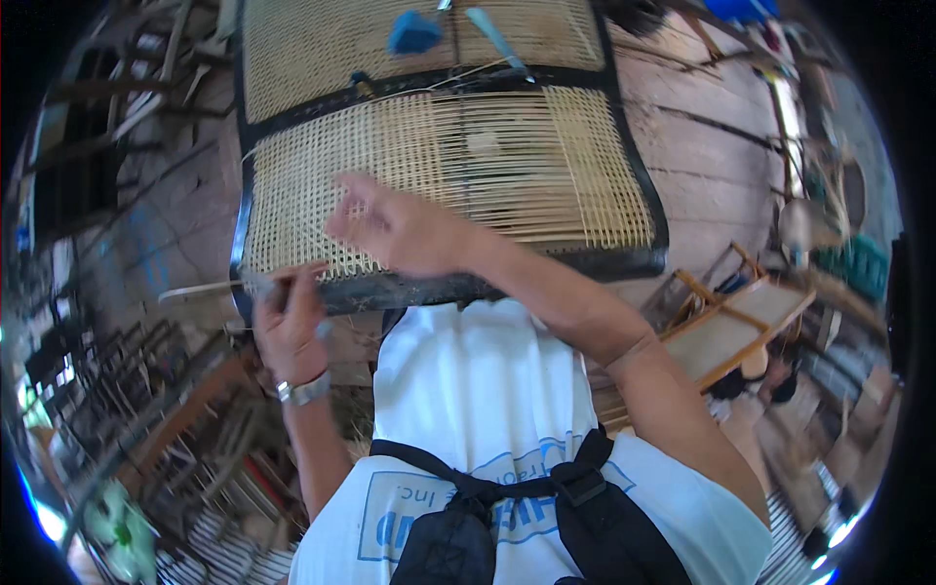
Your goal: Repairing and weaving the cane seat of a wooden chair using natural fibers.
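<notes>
A dark-framed panel of woven cane point(341, 156) lies in front of me. Its left part is closely woven. Between the middle and the right band, mostly crosswise strands point(497, 166) show, with gaps. At the near left corner my left hand point(292, 327) is closed on a thin pale strip point(200, 290), which sticks out to the left past the frame. My right hand point(395, 229) is over the near part of the weave, its fingers smeared by motion. Whether it touches the cane or holds anything I cannot make out.
On the far woven section lie a blue lump point(414, 34) and a light-blue-handled tool point(497, 44). A small dark tool point(363, 83) rests at the crossbar. A wooden frame point(731, 322) stands at right, a green crate point(858, 268) beyond. Wooden furniture parts point(214, 429) crowd the left.
</notes>
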`<action>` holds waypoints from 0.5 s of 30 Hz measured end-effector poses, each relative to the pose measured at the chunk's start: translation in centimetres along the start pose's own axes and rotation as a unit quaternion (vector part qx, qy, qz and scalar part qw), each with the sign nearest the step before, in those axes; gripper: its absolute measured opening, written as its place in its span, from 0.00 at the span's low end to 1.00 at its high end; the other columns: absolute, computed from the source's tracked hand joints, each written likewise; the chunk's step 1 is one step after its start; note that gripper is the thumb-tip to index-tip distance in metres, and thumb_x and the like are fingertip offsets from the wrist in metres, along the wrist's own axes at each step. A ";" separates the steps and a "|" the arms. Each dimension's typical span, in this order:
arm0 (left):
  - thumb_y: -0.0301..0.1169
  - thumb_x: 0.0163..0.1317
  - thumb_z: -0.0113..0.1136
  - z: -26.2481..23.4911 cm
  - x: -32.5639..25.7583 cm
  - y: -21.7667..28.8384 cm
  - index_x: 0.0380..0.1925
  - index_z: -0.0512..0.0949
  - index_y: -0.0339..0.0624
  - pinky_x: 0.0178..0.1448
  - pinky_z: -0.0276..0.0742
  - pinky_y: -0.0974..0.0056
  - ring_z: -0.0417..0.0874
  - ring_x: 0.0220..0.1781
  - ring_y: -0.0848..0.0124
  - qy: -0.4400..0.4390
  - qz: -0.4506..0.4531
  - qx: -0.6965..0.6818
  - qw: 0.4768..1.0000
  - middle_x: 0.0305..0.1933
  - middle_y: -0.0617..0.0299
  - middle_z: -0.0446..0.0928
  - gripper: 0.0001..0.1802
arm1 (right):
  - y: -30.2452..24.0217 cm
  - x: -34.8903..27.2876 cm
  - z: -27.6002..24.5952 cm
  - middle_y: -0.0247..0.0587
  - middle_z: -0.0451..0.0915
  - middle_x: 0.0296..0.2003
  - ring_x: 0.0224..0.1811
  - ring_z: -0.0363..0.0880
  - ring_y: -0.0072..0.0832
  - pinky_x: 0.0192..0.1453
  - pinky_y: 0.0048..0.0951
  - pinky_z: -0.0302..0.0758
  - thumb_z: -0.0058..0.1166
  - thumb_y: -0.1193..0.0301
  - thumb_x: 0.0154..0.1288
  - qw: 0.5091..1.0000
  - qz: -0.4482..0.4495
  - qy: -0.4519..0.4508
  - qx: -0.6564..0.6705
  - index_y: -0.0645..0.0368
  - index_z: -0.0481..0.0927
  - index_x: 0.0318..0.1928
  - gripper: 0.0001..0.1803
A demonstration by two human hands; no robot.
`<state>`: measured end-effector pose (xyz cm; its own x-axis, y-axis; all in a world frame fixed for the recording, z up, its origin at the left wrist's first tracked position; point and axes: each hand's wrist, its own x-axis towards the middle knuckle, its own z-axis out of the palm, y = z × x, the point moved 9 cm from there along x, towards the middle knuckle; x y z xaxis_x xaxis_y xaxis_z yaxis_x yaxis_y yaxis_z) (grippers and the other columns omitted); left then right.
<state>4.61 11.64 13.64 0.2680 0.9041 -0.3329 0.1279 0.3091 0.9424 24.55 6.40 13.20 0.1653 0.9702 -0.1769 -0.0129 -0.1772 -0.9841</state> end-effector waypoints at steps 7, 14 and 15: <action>0.29 0.71 0.60 7.0 1.2 -2.3 0.45 0.77 0.43 0.21 0.54 0.76 0.61 0.18 0.86 -0.229 -0.034 -0.052 0.971 0.40 0.57 0.86 0.06 | 5.4 -13.4 -2.3 0.29 0.79 0.30 0.30 0.75 0.16 0.34 0.21 0.74 0.58 0.68 0.71 0.976 0.115 0.185 0.009 0.62 0.81 0.42 0.09; 0.31 0.72 0.59 6.7 9.1 -5.2 0.48 0.78 0.40 0.21 0.58 0.76 0.62 0.18 0.85 -0.287 -0.108 -0.100 0.947 0.42 0.53 0.86 0.10 | 5.9 -30.2 -3.8 0.27 0.81 0.35 0.36 0.75 0.14 0.44 0.18 0.72 0.62 0.72 0.68 0.887 0.209 0.412 0.012 0.61 0.84 0.43 0.06; 0.31 0.72 0.59 6.8 9.5 -5.1 0.48 0.78 0.40 0.21 0.58 0.76 0.62 0.18 0.85 -0.292 -0.105 -0.098 0.946 0.42 0.53 0.86 0.10 | 5.3 -31.0 -3.3 0.27 0.81 0.35 0.36 0.75 0.14 0.44 0.18 0.72 0.62 0.72 0.68 0.885 0.206 0.417 0.014 0.61 0.84 0.43 0.06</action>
<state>12.97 16.68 5.43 0.7447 0.5171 -0.4219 0.0738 0.5644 0.8222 22.65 -25.13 13.56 0.8109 0.3634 -0.4587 -0.2643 -0.4719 -0.8411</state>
